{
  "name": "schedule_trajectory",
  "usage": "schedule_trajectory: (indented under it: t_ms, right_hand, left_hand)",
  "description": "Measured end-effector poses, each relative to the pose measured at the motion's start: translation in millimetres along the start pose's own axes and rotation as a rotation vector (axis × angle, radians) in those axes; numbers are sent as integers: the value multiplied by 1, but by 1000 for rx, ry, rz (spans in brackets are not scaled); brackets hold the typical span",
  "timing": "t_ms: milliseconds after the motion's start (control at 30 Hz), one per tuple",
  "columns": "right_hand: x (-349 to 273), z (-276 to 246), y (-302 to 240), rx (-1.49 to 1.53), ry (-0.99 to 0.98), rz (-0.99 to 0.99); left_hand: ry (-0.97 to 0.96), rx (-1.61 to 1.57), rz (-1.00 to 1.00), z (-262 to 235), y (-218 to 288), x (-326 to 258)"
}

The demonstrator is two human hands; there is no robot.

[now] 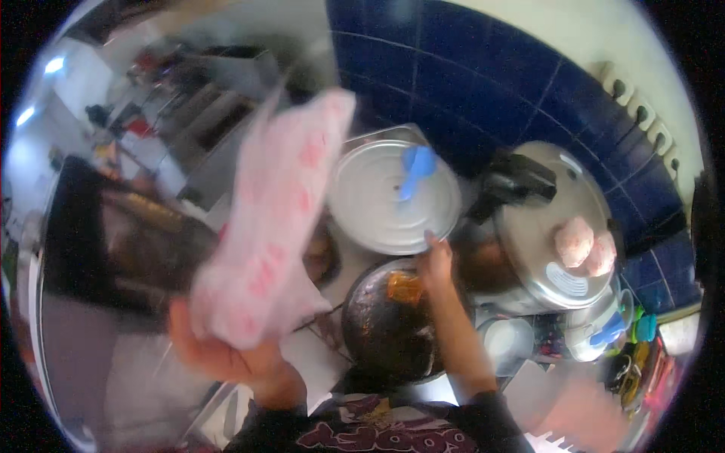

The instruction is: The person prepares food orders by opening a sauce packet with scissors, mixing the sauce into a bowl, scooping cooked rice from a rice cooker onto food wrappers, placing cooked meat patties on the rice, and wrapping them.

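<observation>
My left hand (226,362) is closed around the lower end of a white plastic bag (279,204) with red print, raised upright and blurred by motion. What the bag holds, if anything, is hidden. My right hand (436,264) grips the near rim of a round metal lid (362,204), thumb on its upper face. A blue plastic scoop (415,170) lies on this lid. Below my right hand and forearm sits a dark round pan (381,332) with a shiny inside and an orange-brown patch (405,287) near its far edge; whether that is food or a reflection I cannot tell.
To the right stands a large metal pressure cooker (521,264) with a black handle (521,177) and two pinkish round lumps (585,245) on top. Cups and containers (596,332) crowd the lower right. Blue tiles (483,75) line the wall. A dark appliance (113,241) is at left.
</observation>
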State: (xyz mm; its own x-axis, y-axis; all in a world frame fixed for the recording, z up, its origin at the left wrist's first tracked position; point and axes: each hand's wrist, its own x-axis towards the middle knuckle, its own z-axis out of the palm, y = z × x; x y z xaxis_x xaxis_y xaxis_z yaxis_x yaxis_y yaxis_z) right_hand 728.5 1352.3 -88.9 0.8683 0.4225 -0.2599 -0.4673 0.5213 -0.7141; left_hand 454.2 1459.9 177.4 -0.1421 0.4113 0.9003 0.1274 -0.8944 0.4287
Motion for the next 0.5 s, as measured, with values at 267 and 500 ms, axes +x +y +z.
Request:
schedule_trajectory:
  t_ms: [267, 500]
  right_hand:
    - [-1, 17, 2, -58, -24, 273]
    - [-42, -18, 12, 15, -45, 284]
  left_hand:
    - [-369, -52, -929, -233, 29, -58]
    - [-532, 426, -1351, -372, -66, -233]
